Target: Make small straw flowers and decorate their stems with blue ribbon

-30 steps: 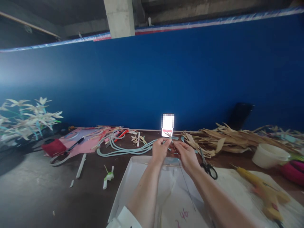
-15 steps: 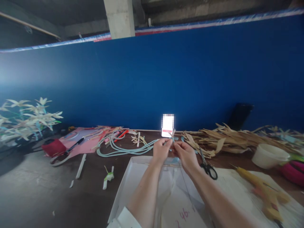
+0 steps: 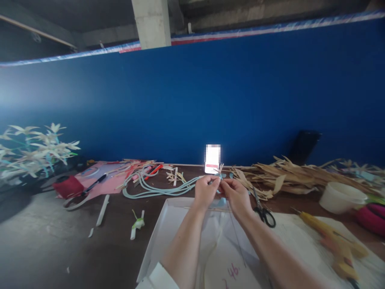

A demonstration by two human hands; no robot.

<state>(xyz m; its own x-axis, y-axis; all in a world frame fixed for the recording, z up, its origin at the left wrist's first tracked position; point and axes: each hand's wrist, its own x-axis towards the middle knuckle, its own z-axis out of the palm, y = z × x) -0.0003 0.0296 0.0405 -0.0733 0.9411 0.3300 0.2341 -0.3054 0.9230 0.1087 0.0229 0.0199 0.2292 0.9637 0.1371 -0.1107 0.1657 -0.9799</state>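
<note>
My left hand (image 3: 207, 192) and my right hand (image 3: 237, 196) meet over the far edge of a white box lid (image 3: 162, 222). Between their pinched fingertips is a small pale flower (image 3: 219, 168) with narrow petals, some light blue material at its base. A thin wire stem (image 3: 237, 233) hangs from it below my right hand, over the lid. Both hands are closed on the flower's base; the exact grip is partly hidden by the fingers. Just behind the flower stands a phone (image 3: 213, 156) with a bright screen.
Scissors (image 3: 264, 214) lie right of my right hand, near a yellow glue gun (image 3: 331, 235) and a white tub (image 3: 342, 197). Dried husks (image 3: 288, 176) spread along the back. Light blue cords (image 3: 162, 192), pink sheets (image 3: 111, 182) and red tape (image 3: 68, 187) are to the left.
My fingers have shifted slightly around the flower's base, and the flower has turned a little, its petals showing more spread. The things on the table stay where they were.
</note>
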